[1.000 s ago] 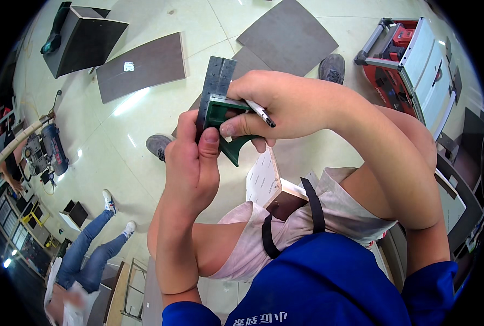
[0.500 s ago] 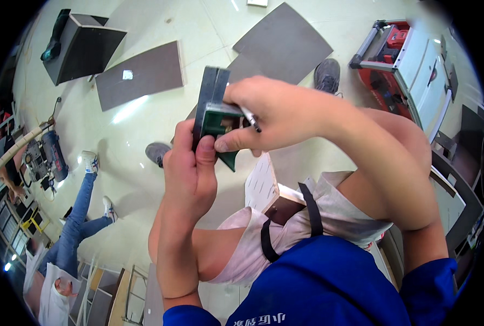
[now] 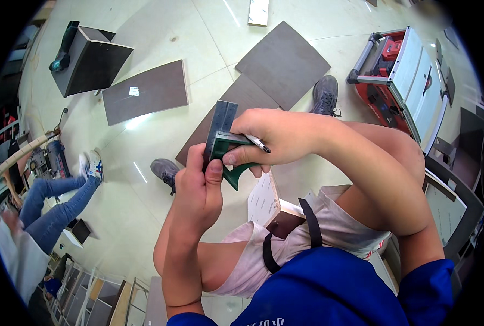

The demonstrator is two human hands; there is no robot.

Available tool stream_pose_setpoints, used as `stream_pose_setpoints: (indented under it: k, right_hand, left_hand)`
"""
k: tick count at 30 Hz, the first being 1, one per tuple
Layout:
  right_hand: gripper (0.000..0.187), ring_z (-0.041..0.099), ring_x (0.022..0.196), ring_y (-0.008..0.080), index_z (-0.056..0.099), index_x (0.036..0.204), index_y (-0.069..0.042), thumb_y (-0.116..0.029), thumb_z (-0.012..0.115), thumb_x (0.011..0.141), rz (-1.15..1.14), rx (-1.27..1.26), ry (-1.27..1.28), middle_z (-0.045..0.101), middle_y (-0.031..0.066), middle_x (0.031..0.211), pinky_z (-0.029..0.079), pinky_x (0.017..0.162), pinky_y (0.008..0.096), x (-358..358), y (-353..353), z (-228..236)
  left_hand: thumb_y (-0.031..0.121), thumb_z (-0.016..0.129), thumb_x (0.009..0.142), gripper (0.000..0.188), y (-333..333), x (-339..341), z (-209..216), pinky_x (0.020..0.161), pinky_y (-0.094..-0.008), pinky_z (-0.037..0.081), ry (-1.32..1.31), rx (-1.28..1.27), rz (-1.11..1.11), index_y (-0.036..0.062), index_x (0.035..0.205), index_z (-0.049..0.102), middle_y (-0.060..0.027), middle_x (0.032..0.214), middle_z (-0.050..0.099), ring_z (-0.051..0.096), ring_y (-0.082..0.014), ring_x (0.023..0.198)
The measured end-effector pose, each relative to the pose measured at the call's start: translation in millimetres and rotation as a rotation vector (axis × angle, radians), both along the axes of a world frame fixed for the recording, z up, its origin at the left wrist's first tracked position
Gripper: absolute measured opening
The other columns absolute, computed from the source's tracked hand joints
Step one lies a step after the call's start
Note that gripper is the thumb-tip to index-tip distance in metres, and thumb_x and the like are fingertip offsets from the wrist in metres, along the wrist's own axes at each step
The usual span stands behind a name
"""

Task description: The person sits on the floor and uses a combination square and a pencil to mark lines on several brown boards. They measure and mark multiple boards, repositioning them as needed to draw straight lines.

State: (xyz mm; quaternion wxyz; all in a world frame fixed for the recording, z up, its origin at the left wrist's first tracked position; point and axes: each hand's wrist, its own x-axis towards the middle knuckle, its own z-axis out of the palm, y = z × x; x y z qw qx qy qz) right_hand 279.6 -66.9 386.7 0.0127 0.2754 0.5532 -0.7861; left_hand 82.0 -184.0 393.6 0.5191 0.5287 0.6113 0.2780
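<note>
In front of me, above the floor, both hands hold a tool with a green handle and a long, flat dark grey base (image 3: 224, 117); its exact kind I cannot make out. My left hand (image 3: 197, 190) grips the near end of the base, thumb pressed beside the green part. My right hand (image 3: 285, 136) wraps round the green handle from the right, its thumb close to the left one. A slim pen-like stick (image 3: 259, 143) pokes out between the right hand's fingers. The right palm hides part of the handle.
Brown panels (image 3: 285, 65) lie on the floor ahead, another panel (image 3: 144, 92) to their left. Farther left stands a dark box (image 3: 98, 62) with a power tool on it. A red-framed table saw (image 3: 416, 70) is at right, a white-faced board (image 3: 262, 204) between my legs, a person in jeans (image 3: 62, 201) at left.
The floor and my hands with the tool appear lower in the picture. The tool is turned slightly. At left, the other person's legs have shifted and their feet are closer together.
</note>
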Motion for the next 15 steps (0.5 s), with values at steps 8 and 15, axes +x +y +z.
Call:
stream_pose_setpoints:
  k: [8, 15]
  right_hand:
    - [0.028, 0.075, 0.072, 0.0183, 0.063, 0.095, 0.006, -0.020, 0.073, 0.097, -0.054, 0.038, 0.042, 0.069, 0.0109, 0.080, 0.058, 0.061, 0.0316, -2.0, -3.5, -6.0]
    - [0.028, 0.075, 0.073, 0.0187, 0.064, 0.101, 0.007, -0.021, 0.070, 0.100, -0.053, -0.092, 0.152, 0.070, 0.0115, 0.086, 0.060, 0.060, 0.0310, 1.6, -10.2, -16.4]
  left_hand:
    - [0.031, 0.046, 0.111, 0.030, 3.9, -3.0, -2.2, 0.054, -0.0241, 0.038, 0.001, 0.067, -0.008, 0.0014, 0.117, 0.052, 0.0016, 0.074, 0.054, 0.045, -0.0051, 0.062]
    - [0.020, 0.048, 0.109, 0.021, -0.4, -7.3, 4.1, 0.059, -0.0303, 0.046, 0.057, -0.041, -0.067, 0.0013, 0.116, 0.053, -0.0086, 0.078, 0.063, 0.058, -0.0166, 0.063]
